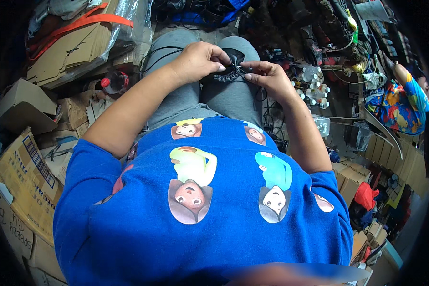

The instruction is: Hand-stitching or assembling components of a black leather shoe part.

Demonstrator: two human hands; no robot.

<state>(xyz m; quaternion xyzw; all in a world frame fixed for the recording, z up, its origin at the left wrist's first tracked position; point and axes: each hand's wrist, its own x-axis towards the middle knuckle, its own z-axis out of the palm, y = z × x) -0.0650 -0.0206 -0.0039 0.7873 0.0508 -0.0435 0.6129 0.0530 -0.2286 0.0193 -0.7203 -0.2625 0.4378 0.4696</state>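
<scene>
Black fabric: a small gathered piece of dark cloth [231,70] sits on the person's knees, over the grey trousers [224,97], and everything else here is placed from it.
Left hand: the left hand [200,59] comes in from the left of the cloth, fingers curled down over its upper edge, pinching it.
Right hand: the right hand [267,74] meets it from the right, thumb and fingertips closed on the cloth's right end.
Hands together: both are clamped on the same piece, close beside each other at the middle; whether the fingertips touch one another I cannot tell.
Cords: thin black cords [159,55] trail off to the left of the cloth across the thigh.
Shirt: below the cloth, nearer the camera, a blue shirt [143,224] with printed cartoon figures fills the lower view.
Bottle: well left of the cloth, a clear bottle with a red cap [114,82] lies among cardboard.
Boxes: further left, flattened cardboard [66,52] with an orange strap, and brown cartons [24,176] lower down.
Small bottles: just right of the cloth, a cluster of small white-capped bottles [312,81] on the floor.
Other person: far right of the cloth, another person in a bright patterned top [403,105].
</scene>
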